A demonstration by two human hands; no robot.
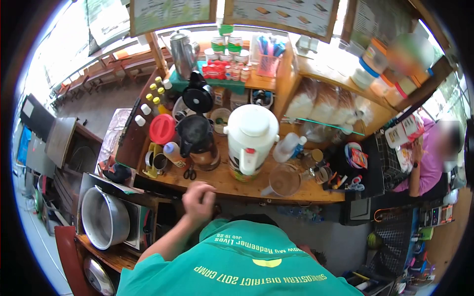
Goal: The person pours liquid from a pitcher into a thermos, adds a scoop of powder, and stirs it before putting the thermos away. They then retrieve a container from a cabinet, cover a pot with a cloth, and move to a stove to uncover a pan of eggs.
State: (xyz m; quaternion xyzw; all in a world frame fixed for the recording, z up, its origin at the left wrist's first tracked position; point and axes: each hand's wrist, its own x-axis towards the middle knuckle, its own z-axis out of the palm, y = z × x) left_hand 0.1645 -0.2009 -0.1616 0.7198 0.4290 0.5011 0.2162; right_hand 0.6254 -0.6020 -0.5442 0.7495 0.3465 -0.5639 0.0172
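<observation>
The person's left hand (198, 200), loosely curled and holding nothing, hovers at the wooden counter's (237, 190) front edge in mid-frame near the small black scissors (189, 172), the right hand unseen, and a careless reach could topple the clear glass measuring jug (284, 181).

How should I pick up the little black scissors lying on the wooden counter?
Grip the small black-handled scissors by their looped handles, coming straight down from above. They lie flat on the wooden counter near its front edge, with a dark blender jug close behind, so the top and front are freest. The left hand is nearest.
</observation>
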